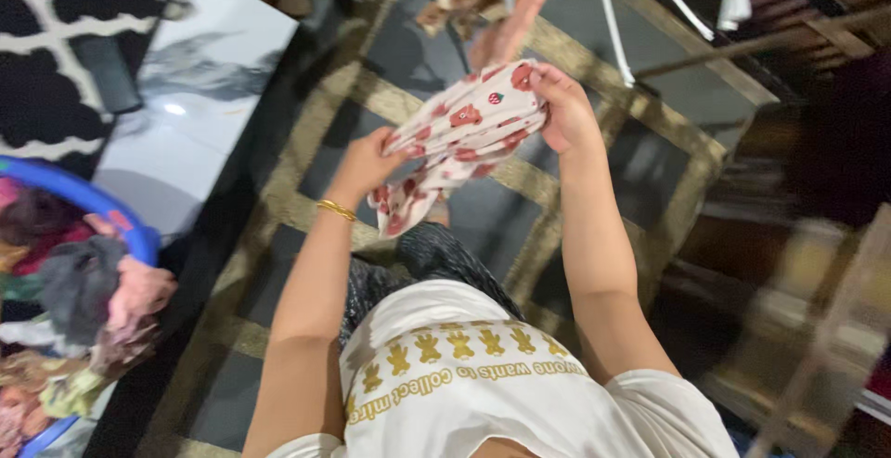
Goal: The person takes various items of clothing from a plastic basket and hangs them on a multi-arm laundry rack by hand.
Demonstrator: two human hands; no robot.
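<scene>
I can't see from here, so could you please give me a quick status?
Left hand and right hand both gripping a cream red-printed garment. Blue laundry basket at left, full. Nothing in the way.

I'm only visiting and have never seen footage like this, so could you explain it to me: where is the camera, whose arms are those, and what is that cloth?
There is no machine here. The single picture comes from a camera worn on a person's head, looking down, so the two bare arms are that person's own. The left hand, with a gold bangle at the wrist, and the right hand both grip a small cream garment printed with red shapes, holding it up between them. Below is a dark carpet with gold lines. At the left edge stands a blue basket heaped with mixed clothes. Above the hands, another pinkish cloth hangs near white rods, probably a drying rack. The picture is somewhat blurred.
</scene>
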